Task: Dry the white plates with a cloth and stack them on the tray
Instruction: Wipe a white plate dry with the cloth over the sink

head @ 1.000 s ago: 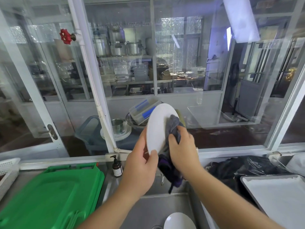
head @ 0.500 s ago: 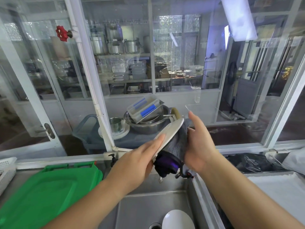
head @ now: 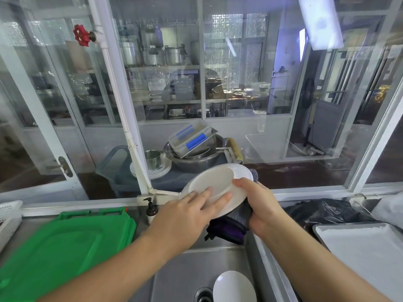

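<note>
Your right hand (head: 260,205) clutches the cloth (head: 236,219) against the underside of the white plate (head: 218,184) while your left hand (head: 187,216) lies flat-fingered on its face — another plate (head: 234,286) in the sink (head: 174,275) below, the tray (head: 370,247) off to the right.

I look through a glazed partition with white frames (head: 113,88) spanning the far side. A white pipe (head: 122,110) with a red valve handle (head: 81,35) runs down it at left. Beyond the glass, shelves (head: 165,66) carry steel pots (head: 152,53); a grey door (head: 327,118) stands far right. Nearer, a stainless counter (head: 268,277) holds a green lid (head: 61,253) at left and a pump bottle (head: 151,209). Reflected ceiling light (head: 319,20) shows at top right.
</note>
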The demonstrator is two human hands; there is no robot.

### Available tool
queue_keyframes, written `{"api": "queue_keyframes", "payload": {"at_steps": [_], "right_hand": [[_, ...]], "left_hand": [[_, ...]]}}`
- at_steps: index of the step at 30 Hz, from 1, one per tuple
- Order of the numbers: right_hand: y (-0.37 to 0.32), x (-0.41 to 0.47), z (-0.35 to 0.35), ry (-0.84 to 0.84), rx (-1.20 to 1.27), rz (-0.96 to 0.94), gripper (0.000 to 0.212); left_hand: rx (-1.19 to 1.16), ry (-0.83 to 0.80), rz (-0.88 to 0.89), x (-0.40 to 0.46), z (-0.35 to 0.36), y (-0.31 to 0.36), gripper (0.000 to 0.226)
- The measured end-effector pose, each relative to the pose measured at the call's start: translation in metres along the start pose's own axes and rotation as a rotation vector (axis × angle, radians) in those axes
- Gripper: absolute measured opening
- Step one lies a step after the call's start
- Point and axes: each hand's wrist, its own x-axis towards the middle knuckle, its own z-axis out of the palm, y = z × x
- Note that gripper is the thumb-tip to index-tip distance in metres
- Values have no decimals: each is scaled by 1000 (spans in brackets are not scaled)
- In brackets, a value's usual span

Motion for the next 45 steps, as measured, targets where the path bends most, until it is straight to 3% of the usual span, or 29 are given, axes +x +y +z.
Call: {"api": "queue_keyframes", "payload": {"at_steps": [4,6,8,11,13,16,28,34,39,43,45], "right_hand": [[3,7,-10,-13,61,-36,27],[1,9,-16,-1,95,-36,27],[-2,11,-22,-16,125,-31,34],[-3,12,-27,-72,156,-33,40],[-4,12,-28,-113,159,-30,47],[-3,11,-28,-143,140,-34,61],[10,4,-38,-117,143,97,43],[17,2,-43,-62,119,164,54],[20,7,-53,83,51,170,50],[1,11,-59,414,-20,76,46],[-18,13,-54,444,-62,-29,38]], "left_hand": [[-192,-78,-37,-5,1,-11,81],[-406,-41,-165,-8,3,-18,73],[-769,30,-517,-5,4,-22,65],[-1558,39,-1073,8,3,-23,50],[-2024,58,-1198,13,3,-22,40],[-2305,100,-1255,13,2,-19,40],[-2420,169,-1292,16,10,6,48],[-2403,156,-1302,16,13,10,49],[-2297,175,-1236,7,12,3,44],[-2194,150,-1150,-4,7,-7,40],[-2140,127,-1122,-4,4,-9,46]]}}
